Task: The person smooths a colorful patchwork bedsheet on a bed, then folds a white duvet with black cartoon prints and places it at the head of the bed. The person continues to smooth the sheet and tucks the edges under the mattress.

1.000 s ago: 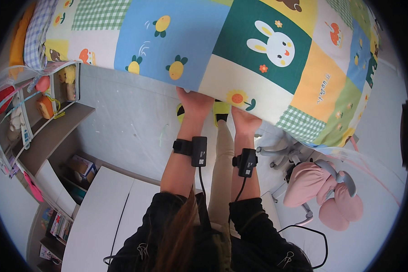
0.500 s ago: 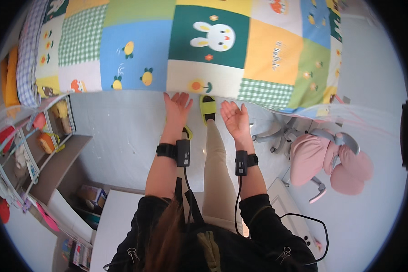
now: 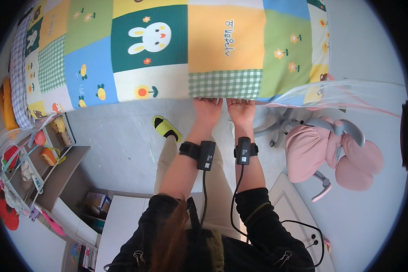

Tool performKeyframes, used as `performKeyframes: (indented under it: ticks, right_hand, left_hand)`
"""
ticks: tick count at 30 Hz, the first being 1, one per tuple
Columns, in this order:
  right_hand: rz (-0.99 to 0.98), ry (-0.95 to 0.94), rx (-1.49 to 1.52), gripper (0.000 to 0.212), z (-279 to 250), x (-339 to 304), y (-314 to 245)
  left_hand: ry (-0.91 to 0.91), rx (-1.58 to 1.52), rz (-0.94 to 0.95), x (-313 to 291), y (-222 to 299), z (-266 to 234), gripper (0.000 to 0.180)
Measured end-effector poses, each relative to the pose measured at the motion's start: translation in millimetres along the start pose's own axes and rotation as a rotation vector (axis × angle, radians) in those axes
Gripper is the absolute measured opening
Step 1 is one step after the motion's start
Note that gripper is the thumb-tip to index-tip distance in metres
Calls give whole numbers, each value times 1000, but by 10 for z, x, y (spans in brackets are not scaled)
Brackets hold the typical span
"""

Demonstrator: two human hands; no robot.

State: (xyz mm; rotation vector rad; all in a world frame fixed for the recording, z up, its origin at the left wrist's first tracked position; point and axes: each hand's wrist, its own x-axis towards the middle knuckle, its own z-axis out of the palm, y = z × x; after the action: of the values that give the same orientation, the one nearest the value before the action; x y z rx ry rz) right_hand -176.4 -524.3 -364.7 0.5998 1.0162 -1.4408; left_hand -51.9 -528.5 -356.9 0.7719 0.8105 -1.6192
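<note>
A patchwork quilt [image 3: 226,41] with rabbits, flowers and checks covers the bed and hangs over its near edge. At that edge, under a green checked patch, my left hand [image 3: 207,111] is palm up, its fingers reaching in at the hem. Close on its right, my right hand [image 3: 241,111] is held the same way at the hem. The fabric hides the fingertips of both hands, so whether they grip it cannot be made out. A black strapped device with a cable is on each wrist.
Sheer netting [image 3: 340,93] trails along the bed's right end. A pink swivel chair [image 3: 306,147] stands at the right. Shelves with toys [image 3: 50,156] line the left, and a white cabinet [image 3: 122,217] stands behind me on the left. A green slipper [image 3: 170,129] is on my left foot.
I have shifted to the right along the bed, so the quilt's pattern sits further left. My hands have come closer together, and their fingers have gone from in view to tucked at the hem.
</note>
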Motion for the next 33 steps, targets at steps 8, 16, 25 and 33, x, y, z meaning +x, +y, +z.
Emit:
performKeyframes:
  ticks: [8,16,25,33]
  right_hand:
    - [31,-386,53,52,174,-32,-125]
    - [103,-316,108,59,98,-87,-283]
    - [35,-187,148,65,138,42,-202]
    - [74,100,127,76,-4,53,-160]
  left_hand:
    - [31,-39,110,21,-159,152,57]
    - [-51,36,70,-67,-121,171,66]
    - [-279,110,67,-17,-101,337,62]
    - [-321,155,57,-40,-108,273,69]
